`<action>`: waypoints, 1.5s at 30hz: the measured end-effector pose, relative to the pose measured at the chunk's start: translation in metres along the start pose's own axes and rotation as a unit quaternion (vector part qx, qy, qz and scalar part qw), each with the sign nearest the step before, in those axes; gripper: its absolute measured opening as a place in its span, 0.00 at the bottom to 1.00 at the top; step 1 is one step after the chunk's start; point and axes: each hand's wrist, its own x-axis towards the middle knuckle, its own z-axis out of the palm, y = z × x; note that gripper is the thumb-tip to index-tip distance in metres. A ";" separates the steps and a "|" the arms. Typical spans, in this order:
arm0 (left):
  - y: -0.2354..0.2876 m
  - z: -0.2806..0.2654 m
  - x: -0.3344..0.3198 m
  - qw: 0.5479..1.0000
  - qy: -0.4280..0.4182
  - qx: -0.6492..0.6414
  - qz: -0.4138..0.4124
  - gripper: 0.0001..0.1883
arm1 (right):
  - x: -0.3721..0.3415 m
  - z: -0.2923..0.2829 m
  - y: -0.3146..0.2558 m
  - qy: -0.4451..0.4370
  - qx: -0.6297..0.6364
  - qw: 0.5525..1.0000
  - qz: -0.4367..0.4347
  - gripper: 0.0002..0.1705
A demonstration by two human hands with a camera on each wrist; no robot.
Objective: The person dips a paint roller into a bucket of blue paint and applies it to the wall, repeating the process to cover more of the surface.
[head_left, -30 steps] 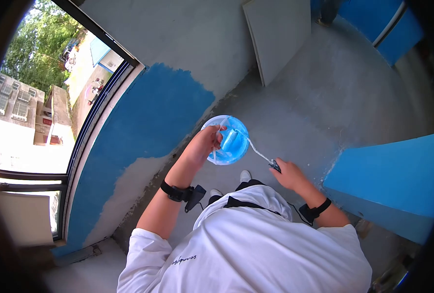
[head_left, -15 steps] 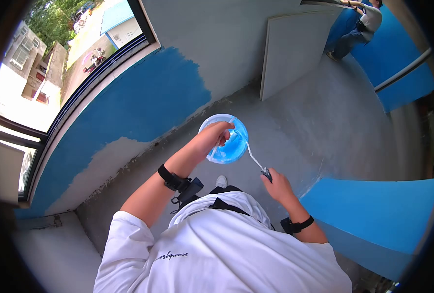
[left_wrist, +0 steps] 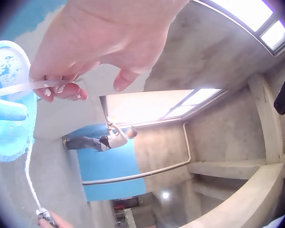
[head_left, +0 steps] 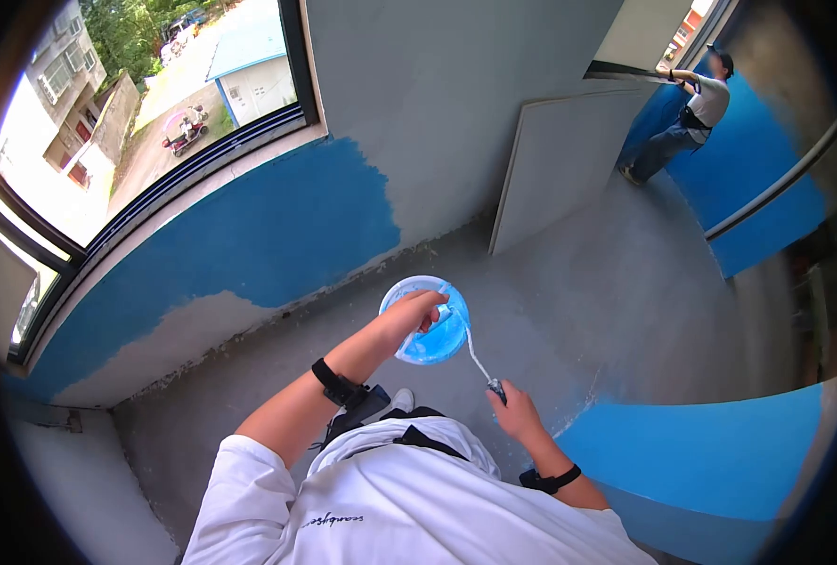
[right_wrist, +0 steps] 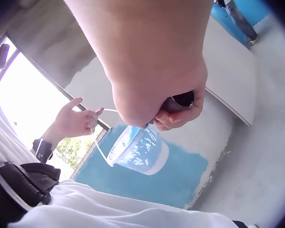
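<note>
A white bucket [head_left: 432, 350] with blue paint inside hangs from its pale handle [left_wrist: 14, 89], round which the fingers of my left hand [head_left: 416, 313] are curled. The left thumb stands apart from the handle in the left wrist view. My right hand [head_left: 518, 414] grips the dark handle of a paint roller [head_left: 497, 390], to the right of the bucket and nearer my body. The roller's paint-coated rod runs over the bucket rim, and its blue-white head [left_wrist: 8, 109] lies inside the bucket. In the right wrist view the bucket's side [right_wrist: 147, 154] shows paint streaks.
A partly blue wall [head_left: 277, 217] runs below a window at the left. A pale board [head_left: 564, 160] leans on the wall ahead. Another person [head_left: 687, 118] stands by a far window. A blue-topped ledge [head_left: 691, 457] lies at the right, above grey floor [head_left: 616, 282].
The head view has tilted up and turned, bringing the other person fully into sight. The left hand has shifted over the bucket; both hands keep their holds, and the roller head stays in the bucket.
</note>
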 end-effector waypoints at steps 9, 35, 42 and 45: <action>0.008 -0.011 -0.010 1.000 0.006 -0.010 0.010 0.16 | 0.014 -0.022 -0.018 -0.037 -0.048 0.997 -0.046 0.17; 0.024 -0.152 -0.086 0.998 -0.019 0.046 0.028 0.17 | 0.025 0.079 -0.143 -0.027 -0.048 0.998 -0.043 0.16; 0.021 -0.185 -0.068 0.998 -0.044 -0.029 0.021 0.16 | 0.006 0.095 -0.179 0.010 -0.056 0.998 -0.018 0.16; 0.026 -0.205 -0.059 0.987 -0.096 -0.129 0.016 0.15 | 0.001 0.096 -0.195 0.015 -0.066 0.998 0.005 0.17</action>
